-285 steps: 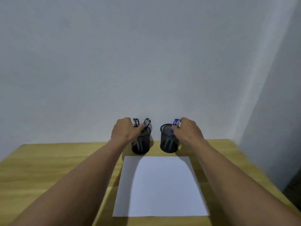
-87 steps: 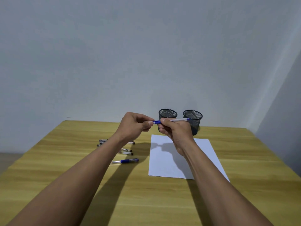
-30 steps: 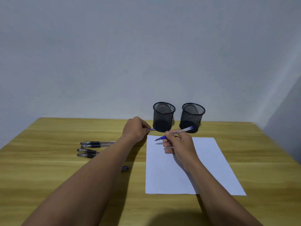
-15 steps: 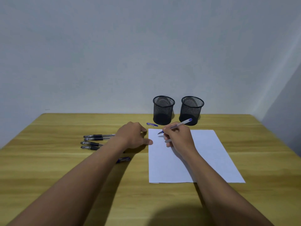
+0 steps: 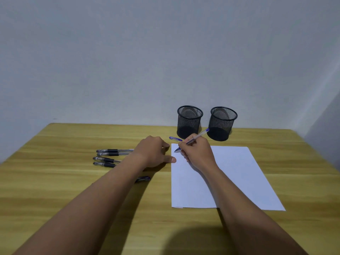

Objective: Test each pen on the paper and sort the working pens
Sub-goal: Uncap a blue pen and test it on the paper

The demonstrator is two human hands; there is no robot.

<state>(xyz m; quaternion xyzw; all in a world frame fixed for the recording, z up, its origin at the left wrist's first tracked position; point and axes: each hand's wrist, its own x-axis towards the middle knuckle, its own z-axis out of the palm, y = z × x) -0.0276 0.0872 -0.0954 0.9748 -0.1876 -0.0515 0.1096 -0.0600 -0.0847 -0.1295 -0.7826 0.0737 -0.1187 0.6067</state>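
A plain grey wall (image 5: pixel 128 61) fills the upper half of the head view. Below it, a wooden table (image 5: pixel 55 190) extends to the bottom edge, and its near corners are cut off by the frame. Both forearms enter from the bottom, and their elbows are out of frame. A white sheet of paper (image 5: pixel 239 172) lies flat on the table right of centre; the right forearm covers part of its near edge. No ink mark can be made out on the sheet. Two black mesh cups stand upright behind the paper, close together but apart: the left cup (image 5: pixel 189 121) and the right cup (image 5: pixel 222 124). No pen shows above either rim. The left hand (image 5: pixel 152 153) rests on the table just beside the paper's left edge, fingers loosely bent, thumb extended to that edge. It holds nothing visible, but its palm side is hidden. The right hand (image 5: pixel 197 153) pinches a blue pen (image 5: pixel 197 138) in a writing grip, tilted, with the tip at the paper's far left corner. Contact cannot be confirmed. Four black pens (image 5: pixel 112 150) lie side by side left of the left hand, their right ends hidden behind the wrist. A second blue pen (image 5: pixel 143 179) shows only one end from under the left forearm. A blue cap (image 5: pixel 174 138) lies on the table between the left cup and the paper.
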